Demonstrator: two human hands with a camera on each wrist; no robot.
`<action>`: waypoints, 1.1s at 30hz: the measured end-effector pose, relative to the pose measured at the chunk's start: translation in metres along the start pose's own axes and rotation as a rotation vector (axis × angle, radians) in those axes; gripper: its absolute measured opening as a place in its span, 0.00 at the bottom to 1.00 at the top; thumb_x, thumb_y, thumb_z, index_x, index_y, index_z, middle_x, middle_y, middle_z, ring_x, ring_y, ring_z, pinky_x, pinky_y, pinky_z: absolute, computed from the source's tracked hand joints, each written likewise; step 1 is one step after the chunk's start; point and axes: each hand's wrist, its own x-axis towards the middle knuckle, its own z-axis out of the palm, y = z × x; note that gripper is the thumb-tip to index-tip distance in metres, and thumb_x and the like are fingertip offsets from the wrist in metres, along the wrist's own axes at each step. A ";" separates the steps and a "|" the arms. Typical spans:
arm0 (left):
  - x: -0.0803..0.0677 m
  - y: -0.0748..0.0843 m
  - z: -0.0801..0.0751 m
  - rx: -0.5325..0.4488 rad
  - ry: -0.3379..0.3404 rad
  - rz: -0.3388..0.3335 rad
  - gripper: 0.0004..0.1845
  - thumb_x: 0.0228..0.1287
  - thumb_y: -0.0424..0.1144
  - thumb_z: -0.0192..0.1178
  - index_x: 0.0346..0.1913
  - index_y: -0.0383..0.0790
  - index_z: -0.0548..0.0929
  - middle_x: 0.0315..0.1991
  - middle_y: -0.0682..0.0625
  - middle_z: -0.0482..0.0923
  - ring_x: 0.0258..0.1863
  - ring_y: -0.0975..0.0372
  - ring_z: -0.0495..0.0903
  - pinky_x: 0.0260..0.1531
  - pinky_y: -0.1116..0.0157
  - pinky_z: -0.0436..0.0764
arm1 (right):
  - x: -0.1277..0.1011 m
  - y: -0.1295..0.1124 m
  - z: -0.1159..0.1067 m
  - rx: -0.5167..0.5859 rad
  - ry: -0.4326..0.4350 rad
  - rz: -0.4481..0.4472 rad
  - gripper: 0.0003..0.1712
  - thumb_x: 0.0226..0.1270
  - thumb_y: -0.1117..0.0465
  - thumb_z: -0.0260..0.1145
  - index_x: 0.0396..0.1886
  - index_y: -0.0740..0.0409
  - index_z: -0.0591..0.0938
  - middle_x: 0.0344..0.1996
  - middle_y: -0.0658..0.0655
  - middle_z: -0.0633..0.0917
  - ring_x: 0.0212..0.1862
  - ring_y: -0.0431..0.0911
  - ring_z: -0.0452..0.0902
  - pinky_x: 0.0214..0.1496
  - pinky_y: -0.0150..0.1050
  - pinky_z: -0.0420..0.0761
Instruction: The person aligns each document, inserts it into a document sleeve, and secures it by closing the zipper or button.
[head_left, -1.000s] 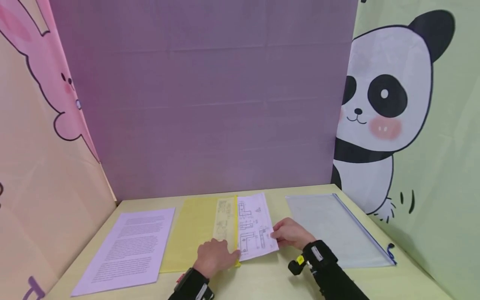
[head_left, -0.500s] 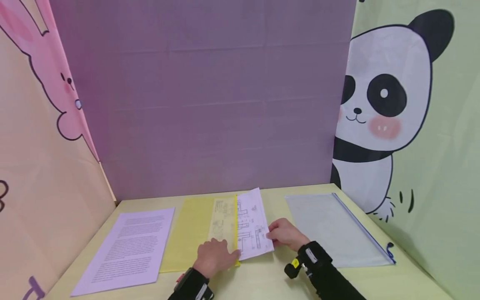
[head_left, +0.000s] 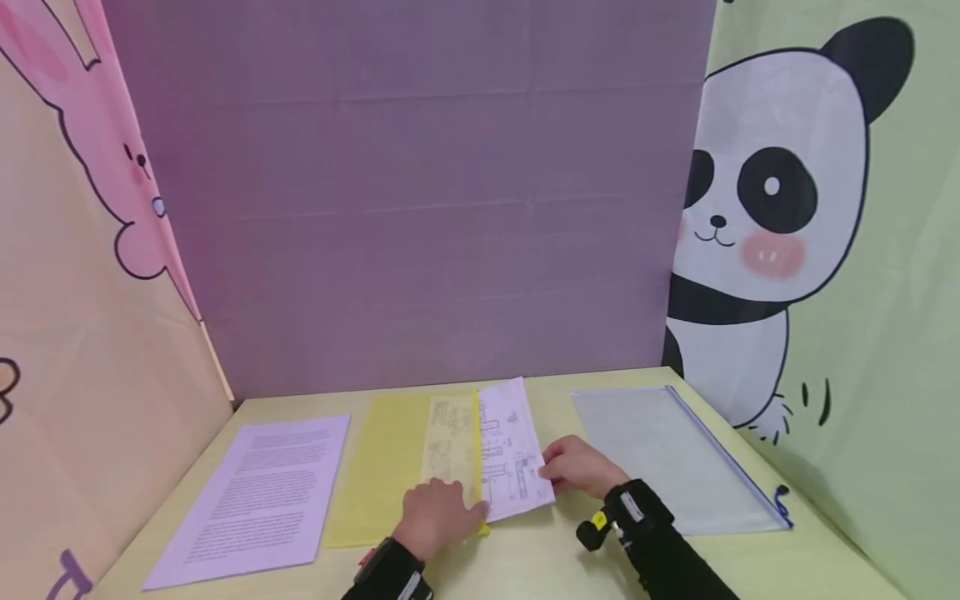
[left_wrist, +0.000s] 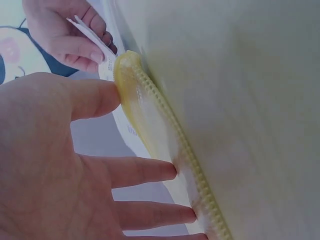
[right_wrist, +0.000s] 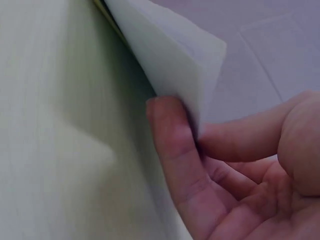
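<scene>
1. Looking down from the head view, the left hand [head_left: 437, 518] lies at the lower centre of the frame with its fingers laid out straight on the near right corner of a yellow zip pouch [head_left: 390, 467], which rests flat on the pale bench [head_left: 540, 558]. The right hand [head_left: 579, 467], just right of centre, pinches the right edge of a white drawing sheet [head_left: 512, 454]. That sheet is part way inside the pouch (its left portion shows dimly through the yellow plastic), while its right portion sticks out past the pouch's zip edge and rises slightly off the bench. A printed text page [head_left: 258, 496] lies at the lower left, just beside the pouch. A clear zip pouch [head_left: 667, 454] lies at the lower right, near the right hand.

2. From the left wrist view, the left hand [left_wrist: 60, 165] fills the left half of the frame. Its fingers [left_wrist: 145, 172] are straight, their tips pressing on the yellow zip pouch [left_wrist: 145, 120] beside its ridged zip strip. At the upper left, the right hand [left_wrist: 62, 35] pinches the drawing sheet [left_wrist: 87, 32].

3. From the right wrist view, the right hand [right_wrist: 240, 180] occupies the lower right. Thumb and forefinger clamp the edge of the drawing sheet [right_wrist: 170, 55], which curves up toward the top of the frame.
</scene>
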 end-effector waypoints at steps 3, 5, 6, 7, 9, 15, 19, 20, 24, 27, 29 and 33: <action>-0.001 0.003 0.001 0.014 0.008 0.011 0.33 0.66 0.63 0.58 0.50 0.32 0.85 0.37 0.37 0.80 0.36 0.46 0.77 0.43 0.46 0.77 | -0.003 -0.003 -0.005 -0.010 -0.022 0.020 0.06 0.63 0.74 0.66 0.39 0.73 0.81 0.34 0.61 0.86 0.34 0.52 0.83 0.39 0.44 0.87; -0.002 0.005 0.001 0.017 0.014 0.009 0.33 0.66 0.63 0.58 0.51 0.32 0.85 0.38 0.36 0.80 0.37 0.44 0.78 0.43 0.45 0.77 | -0.005 -0.005 -0.007 -0.021 -0.031 0.026 0.06 0.62 0.73 0.67 0.39 0.73 0.81 0.34 0.61 0.86 0.34 0.52 0.83 0.39 0.44 0.87; -0.003 0.005 0.001 0.017 0.014 0.007 0.33 0.66 0.63 0.59 0.51 0.32 0.85 0.39 0.35 0.80 0.37 0.44 0.78 0.43 0.45 0.77 | -0.005 -0.006 -0.007 -0.026 -0.032 0.027 0.06 0.62 0.73 0.67 0.39 0.72 0.81 0.34 0.61 0.86 0.34 0.52 0.83 0.39 0.44 0.87; -0.004 0.006 0.001 0.016 0.014 0.005 0.33 0.65 0.63 0.59 0.51 0.32 0.85 0.39 0.35 0.80 0.38 0.44 0.78 0.44 0.45 0.77 | -0.005 -0.006 -0.007 -0.027 -0.035 0.027 0.06 0.62 0.73 0.67 0.39 0.72 0.82 0.34 0.61 0.86 0.34 0.52 0.83 0.39 0.44 0.87; -0.005 0.007 0.001 0.014 0.012 0.003 0.33 0.65 0.63 0.59 0.51 0.32 0.85 0.38 0.35 0.80 0.37 0.43 0.78 0.44 0.45 0.77 | -0.006 -0.006 -0.008 -0.029 -0.036 0.029 0.06 0.62 0.74 0.67 0.38 0.72 0.81 0.34 0.61 0.86 0.34 0.52 0.84 0.39 0.44 0.87; -0.004 0.007 0.000 0.015 0.006 0.001 0.33 0.65 0.63 0.60 0.50 0.32 0.85 0.37 0.36 0.80 0.36 0.44 0.78 0.43 0.45 0.77 | -0.005 -0.005 -0.005 -0.026 -0.026 0.026 0.05 0.61 0.75 0.67 0.37 0.73 0.81 0.33 0.61 0.86 0.34 0.52 0.84 0.38 0.44 0.87; -0.003 0.007 0.001 0.000 -0.010 -0.008 0.32 0.65 0.62 0.60 0.49 0.33 0.85 0.35 0.37 0.79 0.34 0.46 0.76 0.43 0.45 0.77 | -0.005 -0.004 -0.003 -0.020 -0.031 0.015 0.05 0.61 0.75 0.66 0.37 0.73 0.81 0.33 0.61 0.86 0.34 0.51 0.84 0.38 0.43 0.87; -0.002 0.007 0.001 -0.002 -0.012 -0.010 0.32 0.65 0.62 0.60 0.49 0.33 0.85 0.35 0.37 0.79 0.34 0.46 0.76 0.43 0.45 0.77 | -0.005 -0.003 -0.002 -0.018 -0.031 0.012 0.05 0.61 0.75 0.66 0.37 0.73 0.81 0.33 0.61 0.86 0.34 0.51 0.84 0.38 0.43 0.87; -0.002 0.007 0.001 -0.015 -0.009 -0.008 0.31 0.64 0.61 0.61 0.48 0.32 0.85 0.34 0.38 0.79 0.33 0.46 0.75 0.43 0.46 0.77 | -0.004 -0.002 0.004 -0.023 -0.010 0.002 0.04 0.61 0.76 0.66 0.36 0.74 0.82 0.32 0.60 0.86 0.33 0.51 0.84 0.36 0.43 0.87; -0.003 0.008 0.000 -0.015 -0.011 -0.012 0.31 0.64 0.61 0.61 0.47 0.32 0.85 0.34 0.38 0.78 0.33 0.46 0.74 0.43 0.46 0.76 | -0.003 -0.002 0.008 -0.038 0.010 -0.003 0.04 0.60 0.76 0.66 0.35 0.73 0.82 0.31 0.60 0.86 0.32 0.51 0.84 0.36 0.43 0.87; -0.004 0.009 0.000 -0.017 -0.015 -0.019 0.31 0.64 0.61 0.62 0.47 0.32 0.85 0.34 0.37 0.78 0.33 0.46 0.74 0.44 0.45 0.76 | -0.003 -0.002 0.011 -0.044 0.016 -0.010 0.04 0.60 0.76 0.66 0.35 0.73 0.82 0.31 0.59 0.86 0.32 0.50 0.84 0.35 0.42 0.87; -0.004 0.009 0.000 -0.020 -0.016 -0.026 0.32 0.64 0.61 0.62 0.47 0.32 0.85 0.35 0.37 0.78 0.34 0.45 0.75 0.45 0.45 0.76 | -0.002 -0.003 0.016 -0.041 0.030 -0.006 0.04 0.60 0.76 0.66 0.35 0.74 0.82 0.31 0.59 0.86 0.32 0.50 0.84 0.36 0.43 0.87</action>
